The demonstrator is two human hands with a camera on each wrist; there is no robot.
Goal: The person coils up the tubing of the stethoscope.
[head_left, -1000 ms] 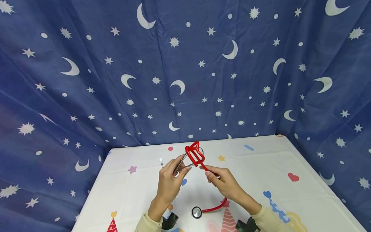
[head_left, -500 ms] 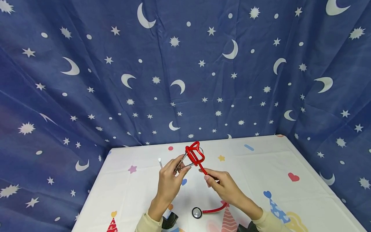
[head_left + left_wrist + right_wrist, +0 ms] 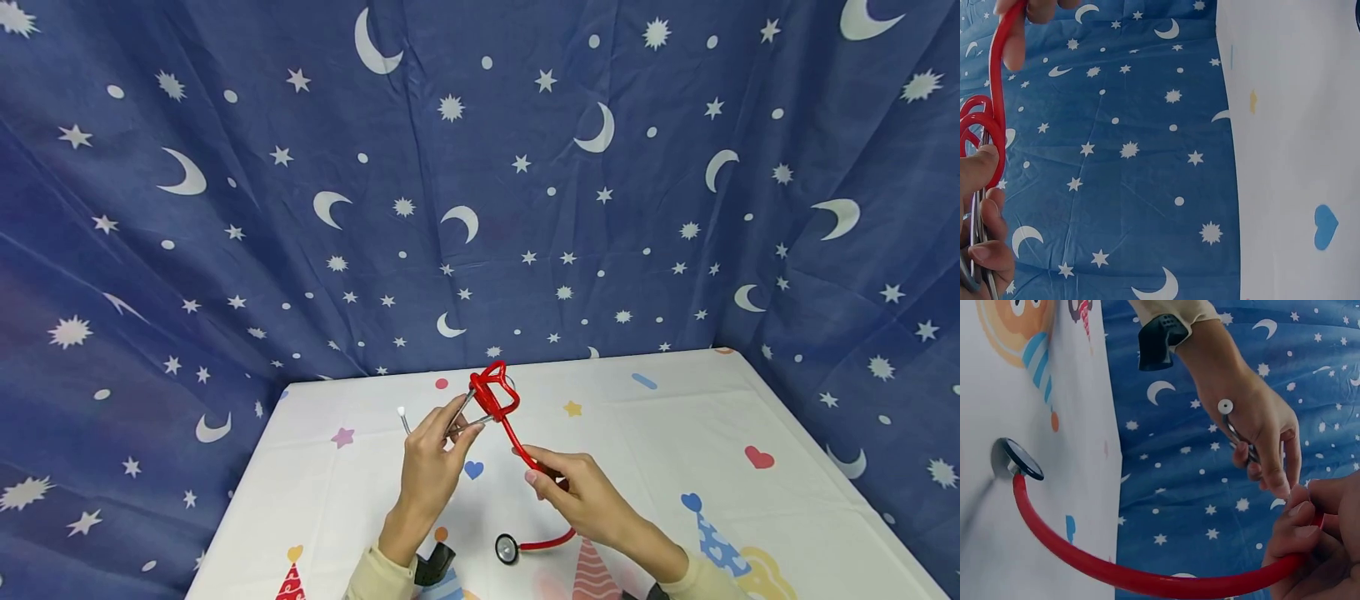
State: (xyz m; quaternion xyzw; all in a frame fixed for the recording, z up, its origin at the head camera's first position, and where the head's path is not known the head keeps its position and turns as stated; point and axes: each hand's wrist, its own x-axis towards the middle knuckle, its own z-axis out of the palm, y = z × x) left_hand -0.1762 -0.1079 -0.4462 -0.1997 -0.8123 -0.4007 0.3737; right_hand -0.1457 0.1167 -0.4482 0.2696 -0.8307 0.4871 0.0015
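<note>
A stethoscope with red tubing (image 3: 483, 398) is held up over the table between both hands. My left hand (image 3: 431, 467) grips its metal ear tubes (image 3: 979, 231), the thumb pressing near where the red loops begin. Those loops are wound around the far end of the ear tubes. One white eartip (image 3: 1225, 406) sticks out beyond the left hand. My right hand (image 3: 585, 492) pinches the red tube lower down, with a straight stretch running up to the loops. From that hand the tube's tail (image 3: 1147, 580) curves down to the round chestpiece (image 3: 1024, 459), close over the tabletop.
A white tablecloth (image 3: 652, 433) printed with party hats, hearts and stars covers the table. Behind its far edge hangs a dark blue curtain (image 3: 510, 208) with moons and stars. A dark wrist mount (image 3: 435, 564) sits on the left wrist.
The left hand and the loops have shifted slightly left. The right hand has moved a little down, so a longer straight stretch of red tube shows between the loops and its fingers.
</note>
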